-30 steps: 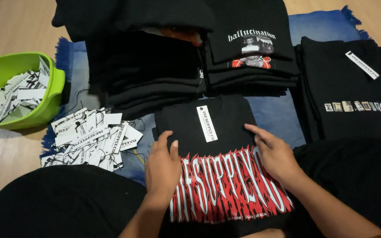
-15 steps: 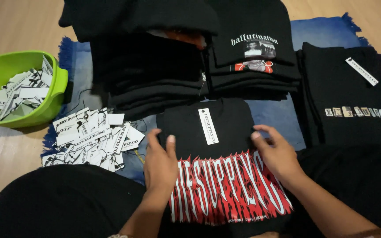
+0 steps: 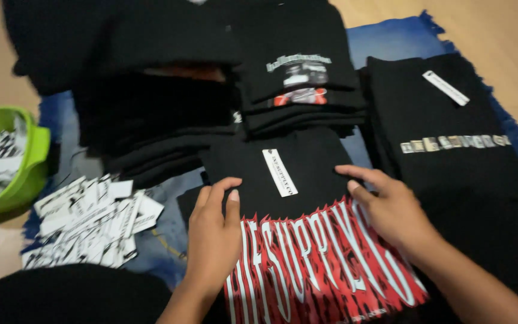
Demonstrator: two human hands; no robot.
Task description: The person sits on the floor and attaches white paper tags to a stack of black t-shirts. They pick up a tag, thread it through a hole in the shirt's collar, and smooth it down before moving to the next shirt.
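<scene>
A: Hands status?
B: Both flat on folded black T-shirt [image 3: 307, 180] with red-and-white print, near centre, on blue mat [image 3: 391, 42]. Left hand [image 3: 214, 231] open, palm down on its left edge, gripping nothing. Right hand [image 3: 391, 207] open, fingers spread on its right edge, gripping nothing.
A: Around it?
B: White tag [image 3: 279, 172] on the shirt. Black shirt stacks [image 3: 169, 120] far side, another folded shirt [image 3: 445, 132] right. Loose white tags [image 3: 91, 222] left, green bowl [image 3: 28, 174] of tags beyond.

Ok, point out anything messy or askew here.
The white paper tags lie in a loose, scattered heap on the blue mat, beside the green tub. The white tag sits tilted on the folded black shirt. Nothing looks damaged.
</scene>
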